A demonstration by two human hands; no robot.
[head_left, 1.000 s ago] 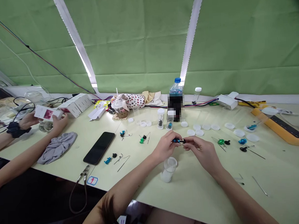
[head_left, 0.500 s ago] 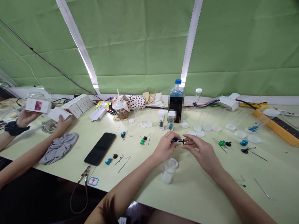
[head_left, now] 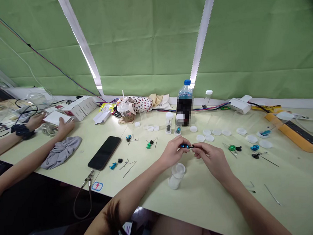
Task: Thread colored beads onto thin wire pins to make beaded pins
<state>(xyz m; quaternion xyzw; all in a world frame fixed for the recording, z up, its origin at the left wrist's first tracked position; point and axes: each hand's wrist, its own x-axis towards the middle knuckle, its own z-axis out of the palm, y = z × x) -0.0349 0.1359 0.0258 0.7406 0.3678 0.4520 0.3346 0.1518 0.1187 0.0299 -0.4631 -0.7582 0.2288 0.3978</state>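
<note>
My left hand (head_left: 172,152) is closed around a small blue-and-black part (head_left: 185,146), held above the table. The fingertips of my right hand (head_left: 211,160) pinch the black end of the same part, so both hands meet on it. Just below them a clear plastic tube (head_left: 174,180) stands upright with its top open, a white round cap (head_left: 182,167) beside it. Right of my hands lie a green part (head_left: 232,147), a blue part (head_left: 254,147), black discs and thin bent metal rods. Where exactly my fingers touch the part is partly hidden.
A co-worker's hands (head_left: 64,127) hold a white box at left. A black phone (head_left: 104,153), grey cloth (head_left: 61,153) and more small parts lie left of me. Behind stand a dark bottle (head_left: 185,106), capped tubes (head_left: 168,123) and several white caps. A yellow power strip (head_left: 298,133) is at right.
My right fingers have come together onto the black end of the part. The co-worker's left hand has lowered, and the box with a pink picture is no longer raised in it.
</note>
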